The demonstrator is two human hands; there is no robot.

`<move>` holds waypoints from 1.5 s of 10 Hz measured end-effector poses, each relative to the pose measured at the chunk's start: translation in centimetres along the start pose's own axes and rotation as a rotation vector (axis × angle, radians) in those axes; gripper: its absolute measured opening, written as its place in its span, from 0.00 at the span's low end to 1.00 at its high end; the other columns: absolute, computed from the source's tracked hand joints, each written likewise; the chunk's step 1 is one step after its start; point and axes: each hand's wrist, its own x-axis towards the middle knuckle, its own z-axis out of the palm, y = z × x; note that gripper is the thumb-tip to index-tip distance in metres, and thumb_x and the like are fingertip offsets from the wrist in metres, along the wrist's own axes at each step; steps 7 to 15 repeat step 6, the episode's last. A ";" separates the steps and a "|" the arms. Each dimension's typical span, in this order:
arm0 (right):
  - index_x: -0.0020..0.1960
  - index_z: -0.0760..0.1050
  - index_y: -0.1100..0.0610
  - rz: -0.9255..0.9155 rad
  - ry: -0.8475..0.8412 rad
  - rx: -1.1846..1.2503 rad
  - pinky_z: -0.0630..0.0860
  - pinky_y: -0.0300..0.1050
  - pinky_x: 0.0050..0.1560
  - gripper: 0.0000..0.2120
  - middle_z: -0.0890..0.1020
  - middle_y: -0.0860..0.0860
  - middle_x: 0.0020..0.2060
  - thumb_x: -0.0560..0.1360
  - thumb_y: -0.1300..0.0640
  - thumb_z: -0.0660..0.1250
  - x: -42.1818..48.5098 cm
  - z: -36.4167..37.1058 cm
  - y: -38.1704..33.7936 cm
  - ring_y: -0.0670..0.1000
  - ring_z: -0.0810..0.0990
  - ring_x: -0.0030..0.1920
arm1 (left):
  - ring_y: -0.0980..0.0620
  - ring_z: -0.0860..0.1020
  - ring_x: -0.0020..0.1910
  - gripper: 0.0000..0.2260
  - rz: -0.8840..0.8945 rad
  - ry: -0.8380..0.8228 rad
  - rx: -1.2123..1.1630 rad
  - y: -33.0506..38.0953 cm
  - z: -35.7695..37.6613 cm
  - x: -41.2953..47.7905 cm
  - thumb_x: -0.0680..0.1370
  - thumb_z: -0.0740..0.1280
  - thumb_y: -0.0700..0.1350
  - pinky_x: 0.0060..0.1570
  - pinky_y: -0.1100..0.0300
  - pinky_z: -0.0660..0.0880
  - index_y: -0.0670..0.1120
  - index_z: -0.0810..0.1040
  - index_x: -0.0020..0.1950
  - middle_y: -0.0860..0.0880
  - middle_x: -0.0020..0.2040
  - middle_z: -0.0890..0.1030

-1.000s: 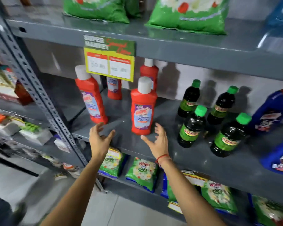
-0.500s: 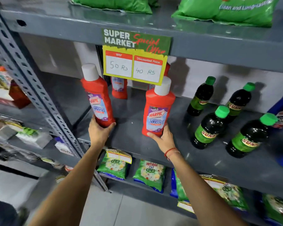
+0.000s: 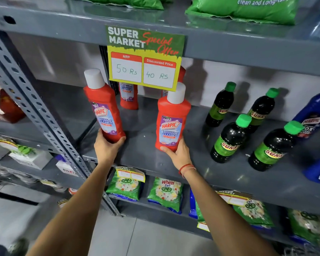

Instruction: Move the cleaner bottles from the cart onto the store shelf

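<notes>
Two red cleaner bottles with white caps are at the front of the grey middle shelf [image 3: 142,156]. My left hand [image 3: 107,147] grips the base of the left red bottle [image 3: 104,108], which leans to the left. My right hand [image 3: 177,154] holds the bottom of the right red bottle [image 3: 171,121], which stands nearly upright. Two more red bottles stand further back: one [image 3: 128,97] shows below the price sign, the other [image 3: 181,74] is mostly hidden behind it. The cart is out of view.
A price sign [image 3: 144,58] hangs from the upper shelf edge over the back bottles. Several dark bottles with green caps [image 3: 231,137] stand to the right, blue bottles [image 3: 316,113] beyond them. A perforated upright post [image 3: 35,108] is at left. Green packets [image 3: 164,193] fill the lower shelf.
Both hands were open in front of the shelf a second ago; they have since closed on the bases of the two front red bottles. The view has moved closer.
</notes>
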 end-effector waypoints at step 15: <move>0.54 0.76 0.58 -0.220 0.278 0.139 0.75 0.44 0.54 0.17 0.80 0.57 0.50 0.67 0.57 0.72 -8.4 -8.2 -5.4 0.49 0.79 0.50 | 0.46 0.78 0.54 0.17 0.055 -0.035 -0.134 6.2 0.8 -9.3 0.72 0.70 0.42 0.50 0.61 0.71 0.40 0.75 0.59 0.41 0.57 0.80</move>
